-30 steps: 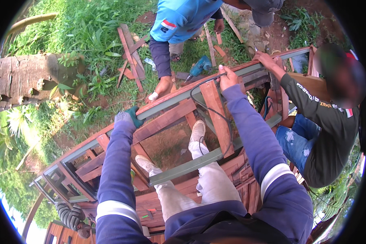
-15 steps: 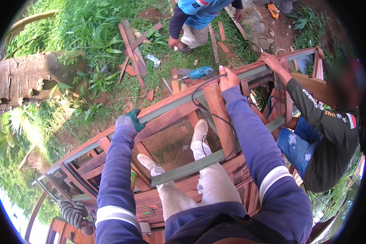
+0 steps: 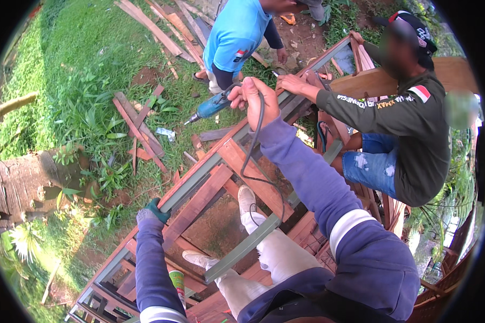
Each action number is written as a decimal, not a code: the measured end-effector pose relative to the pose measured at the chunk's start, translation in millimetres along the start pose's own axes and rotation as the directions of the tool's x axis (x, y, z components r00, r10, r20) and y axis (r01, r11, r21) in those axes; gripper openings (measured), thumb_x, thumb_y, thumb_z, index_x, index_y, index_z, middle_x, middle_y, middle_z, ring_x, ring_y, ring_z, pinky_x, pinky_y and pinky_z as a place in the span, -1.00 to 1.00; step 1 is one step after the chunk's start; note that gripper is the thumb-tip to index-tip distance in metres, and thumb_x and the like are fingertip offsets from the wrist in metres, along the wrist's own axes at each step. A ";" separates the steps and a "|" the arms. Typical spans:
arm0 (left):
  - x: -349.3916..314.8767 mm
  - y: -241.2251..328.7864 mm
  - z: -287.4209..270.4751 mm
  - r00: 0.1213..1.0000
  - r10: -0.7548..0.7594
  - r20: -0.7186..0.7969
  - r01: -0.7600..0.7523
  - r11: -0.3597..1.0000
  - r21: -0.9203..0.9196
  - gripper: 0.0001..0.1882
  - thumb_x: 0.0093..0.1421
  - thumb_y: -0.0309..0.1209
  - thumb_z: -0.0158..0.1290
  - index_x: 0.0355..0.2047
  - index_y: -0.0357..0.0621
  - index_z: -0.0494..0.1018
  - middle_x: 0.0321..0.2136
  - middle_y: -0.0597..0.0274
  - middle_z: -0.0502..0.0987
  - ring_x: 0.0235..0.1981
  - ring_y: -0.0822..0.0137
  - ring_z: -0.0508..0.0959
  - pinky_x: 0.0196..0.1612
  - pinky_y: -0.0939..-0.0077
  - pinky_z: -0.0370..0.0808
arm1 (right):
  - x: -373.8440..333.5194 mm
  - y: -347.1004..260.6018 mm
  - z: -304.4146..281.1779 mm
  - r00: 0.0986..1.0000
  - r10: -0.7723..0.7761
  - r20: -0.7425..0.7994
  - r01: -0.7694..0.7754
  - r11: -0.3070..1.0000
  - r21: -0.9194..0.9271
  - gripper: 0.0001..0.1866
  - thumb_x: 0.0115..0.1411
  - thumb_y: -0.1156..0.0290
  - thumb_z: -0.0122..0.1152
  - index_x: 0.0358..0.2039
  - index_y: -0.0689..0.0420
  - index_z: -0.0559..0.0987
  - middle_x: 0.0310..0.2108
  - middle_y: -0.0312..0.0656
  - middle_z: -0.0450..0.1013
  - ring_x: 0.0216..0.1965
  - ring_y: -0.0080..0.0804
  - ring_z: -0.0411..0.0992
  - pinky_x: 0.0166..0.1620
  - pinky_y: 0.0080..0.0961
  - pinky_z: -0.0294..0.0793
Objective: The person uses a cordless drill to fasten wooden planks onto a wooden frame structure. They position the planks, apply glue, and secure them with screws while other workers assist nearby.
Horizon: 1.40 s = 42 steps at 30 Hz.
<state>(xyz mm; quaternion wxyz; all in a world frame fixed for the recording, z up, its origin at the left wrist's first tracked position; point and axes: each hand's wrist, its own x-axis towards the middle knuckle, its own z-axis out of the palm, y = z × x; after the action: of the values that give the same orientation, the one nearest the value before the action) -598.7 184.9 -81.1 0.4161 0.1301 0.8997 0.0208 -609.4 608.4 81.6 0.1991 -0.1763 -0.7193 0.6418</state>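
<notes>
My left hand, in a grey and green glove, is closed around the reddish wooden rail of a wood-and-metal frame. Out past the rail, my bare right hand grips the black cord close to the tail of a blue power drill. The drill hangs tilted, its tip pointing down to the left. From my right hand the cord loops down over a broad wooden board in the frame. My feet stand inside the frame, behind a green-grey metal crossbar.
A co-worker in a dark shirt crouches at the right with a hand on the frame. Another person in a blue shirt stands beyond it. Loose planks lie on the grass. A green can is beside my left forearm.
My right hand has lifted the drill by its cord and moved up and left. My left hand still holds the rail. The view has shifted; the person in blue stands more upright.
</notes>
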 end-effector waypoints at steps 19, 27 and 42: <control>8.0 -9.1 10.4 0.980 0.093 -0.174 -0.100 0.994 -0.036 -0.35 -0.04 0.14 0.34 -0.06 -0.05 0.68 -0.28 -0.18 0.69 -0.17 -0.18 0.70 -0.10 0.02 0.59 | -294.2 -384.1 -238.7 0.977 -0.199 -0.080 0.183 0.968 -0.171 -0.45 0.52 0.10 -0.05 -0.71 -0.16 0.34 -0.73 -0.52 0.26 -0.66 -0.70 0.17 -0.43 -0.62 0.13; 25.8 -13.5 8.4 0.986 0.085 -0.145 -0.063 0.987 0.148 -0.32 -0.04 0.12 0.36 -0.07 -0.15 0.69 -0.24 -0.13 0.72 -0.15 -0.09 0.73 -0.05 0.10 0.60 | -472.7 -326.4 -325.8 0.694 0.692 -0.200 -0.600 0.402 -0.692 -0.42 0.48 0.09 0.03 -0.62 0.24 0.40 -0.69 -0.13 0.31 -0.62 -0.20 0.35 -0.46 -0.28 0.28; 27.6 -13.0 -0.5 0.995 -0.050 -0.082 0.059 0.991 0.117 -0.19 -0.10 0.14 0.43 -0.02 -0.29 0.66 -0.18 -0.08 0.72 -0.17 0.10 0.74 -0.09 0.18 0.64 | -848.3 -9.1 -457.6 -0.392 0.629 -0.671 -0.377 -0.775 -0.507 -0.65 0.37 0.27 0.10 0.05 0.04 0.70 0.15 0.02 0.54 0.20 -0.01 0.51 0.20 -0.16 0.56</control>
<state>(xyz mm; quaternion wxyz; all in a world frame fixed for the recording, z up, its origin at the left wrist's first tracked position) -619.0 179.3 -103.2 0.3721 0.1292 0.9183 -0.0390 353.5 565.8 84.0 -0.6471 -0.6488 -0.3967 0.0542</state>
